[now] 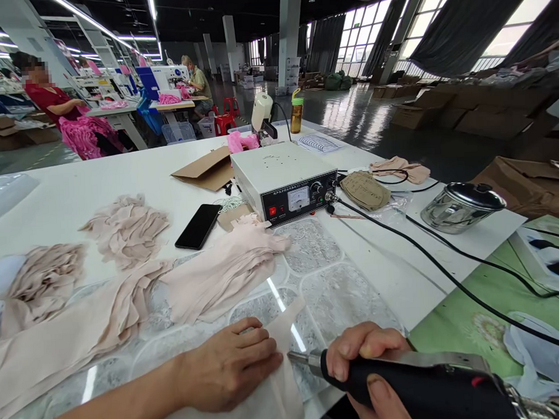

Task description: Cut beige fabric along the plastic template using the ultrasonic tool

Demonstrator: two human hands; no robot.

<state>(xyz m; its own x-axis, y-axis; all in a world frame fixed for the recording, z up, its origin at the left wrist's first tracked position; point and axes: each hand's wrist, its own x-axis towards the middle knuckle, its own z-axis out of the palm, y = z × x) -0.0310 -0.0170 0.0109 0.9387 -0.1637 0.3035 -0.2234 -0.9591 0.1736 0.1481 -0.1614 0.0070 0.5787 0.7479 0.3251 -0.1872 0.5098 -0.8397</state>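
Observation:
My left hand lies flat, fingers together, pressing a pale pink fabric piece onto a textured glass plate. My right hand grips a black handheld cutting tool whose metal tip touches the fabric beside my left fingertips. A black cable runs from the tool to a white control box with a dial, meter and red switch. Stacks of pink fabric strips lie just beyond my left hand.
More fabric piles and a black phone lie on the white table. A steel pot with lid, cardboard, a bottle and a glue-gun-like tool stand farther back. Other people sit at sewing tables at far left.

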